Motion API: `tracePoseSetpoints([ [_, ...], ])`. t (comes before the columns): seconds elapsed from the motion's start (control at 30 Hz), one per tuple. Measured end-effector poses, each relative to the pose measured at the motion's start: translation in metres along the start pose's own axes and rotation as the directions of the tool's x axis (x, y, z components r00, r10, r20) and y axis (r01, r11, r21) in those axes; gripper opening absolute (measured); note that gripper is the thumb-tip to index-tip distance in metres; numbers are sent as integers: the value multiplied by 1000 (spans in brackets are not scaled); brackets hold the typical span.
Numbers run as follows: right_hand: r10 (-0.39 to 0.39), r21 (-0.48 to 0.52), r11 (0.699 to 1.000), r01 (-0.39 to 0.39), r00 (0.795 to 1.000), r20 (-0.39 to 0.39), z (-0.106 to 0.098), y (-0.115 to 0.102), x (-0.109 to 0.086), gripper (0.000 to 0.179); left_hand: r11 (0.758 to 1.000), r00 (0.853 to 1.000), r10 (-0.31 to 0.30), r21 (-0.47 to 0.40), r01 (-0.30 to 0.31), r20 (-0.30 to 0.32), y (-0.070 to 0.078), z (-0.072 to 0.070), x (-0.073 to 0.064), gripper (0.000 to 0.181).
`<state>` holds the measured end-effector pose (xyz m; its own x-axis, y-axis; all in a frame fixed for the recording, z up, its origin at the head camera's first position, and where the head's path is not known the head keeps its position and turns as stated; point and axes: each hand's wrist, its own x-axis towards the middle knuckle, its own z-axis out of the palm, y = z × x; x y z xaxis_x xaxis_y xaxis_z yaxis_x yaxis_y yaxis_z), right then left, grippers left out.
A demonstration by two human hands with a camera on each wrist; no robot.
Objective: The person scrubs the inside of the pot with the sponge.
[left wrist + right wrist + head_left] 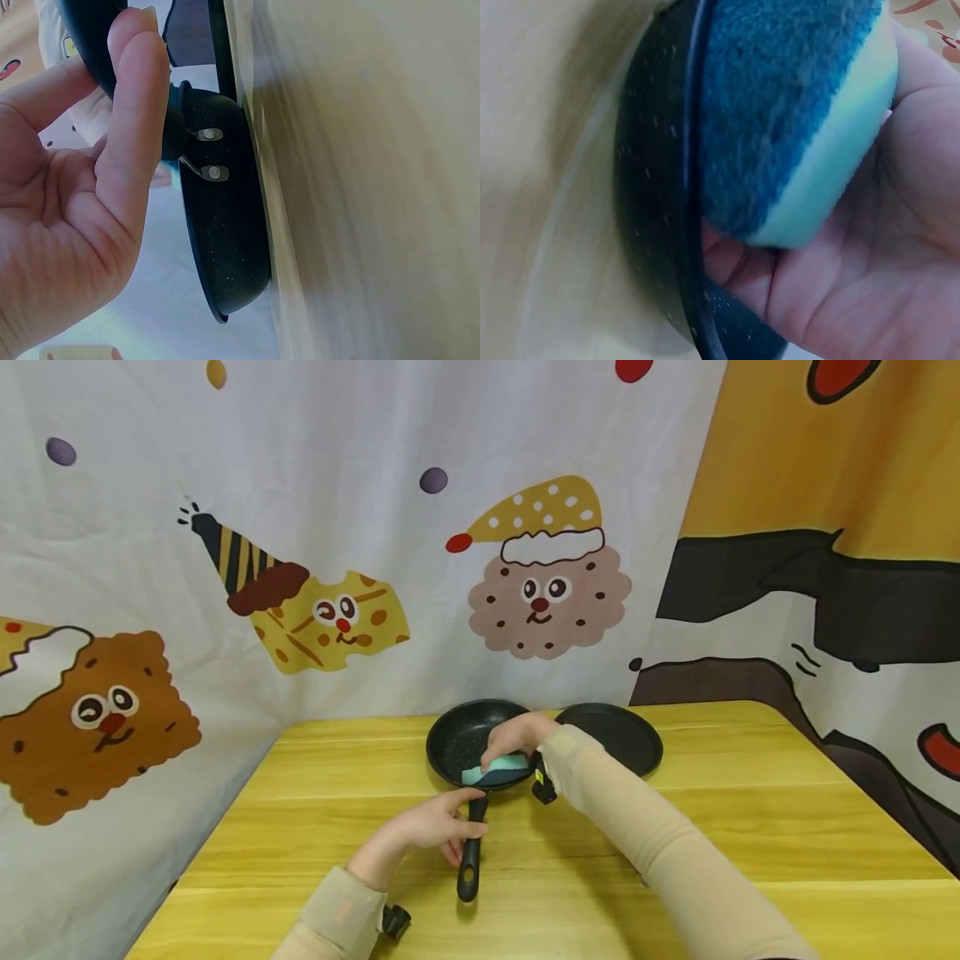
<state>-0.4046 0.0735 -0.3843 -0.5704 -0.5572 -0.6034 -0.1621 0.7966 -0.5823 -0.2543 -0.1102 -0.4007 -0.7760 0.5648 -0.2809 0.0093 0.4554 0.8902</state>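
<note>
A: A person leans in over a wood-grain table, a black frying pan set flat near its far edge; where is the sponge?

B: At the pan's near rim, toward the right, mint foam uppermost and dark scouring pad beneath; the right hand grips it, fingers and thumb curled about the foam; whether the pad presses on the pan, I cannot tell.

A: And the left hand?

B: It pinches the pan's black handle toward the bowl end, thumb and fingers about it; the holed end juts free, toward the person.

A: How should the sponge behave?

B: Light and soft, by its look, ready to squash and spring back; the pad seems stiffer and rough; the foam side is the place to hold it, leaving the pad outward; whether it is wet, I cannot tell.

A: The pan?

B: Rigid, probably moderate in weight, sturdy enough, though its speckled surface could scratch; the smooth rim may prove slippery; the handle, behind its two rivets, looks the surest hold, and a grip nearer mid-length might better resist twisting.

A: The other dark shape?

B: A shallow round black pan, just to the right, partly behind the right sleeve.
</note>
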Motion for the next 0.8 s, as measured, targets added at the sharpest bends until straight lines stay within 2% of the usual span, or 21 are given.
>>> tracePoseSetpoints([
  [0.07,-34,14,999,34,999,10,3,0,3,21,1000,1000,-4,-1,4,4,0,0,0,68],
  [0.17,-74,37,997,73,997,20,5,-1,8,26,1000,1000,-5,1,5,12,-1,0,1,68],
  [0.47,-137,118,983,138,990,-12,13,-5,11,20,1000,1000,9,2,-9,14,0,0,-1,68],
  [0.63,-160,59,985,161,987,-20,15,-10,12,23,1000,1000,7,9,-7,20,2,0,-3,69],
  [0.8,-127,-27,992,125,990,-63,17,-14,11,24,1000,1000,3,18,-3,22,0,-1,-1,67],
])
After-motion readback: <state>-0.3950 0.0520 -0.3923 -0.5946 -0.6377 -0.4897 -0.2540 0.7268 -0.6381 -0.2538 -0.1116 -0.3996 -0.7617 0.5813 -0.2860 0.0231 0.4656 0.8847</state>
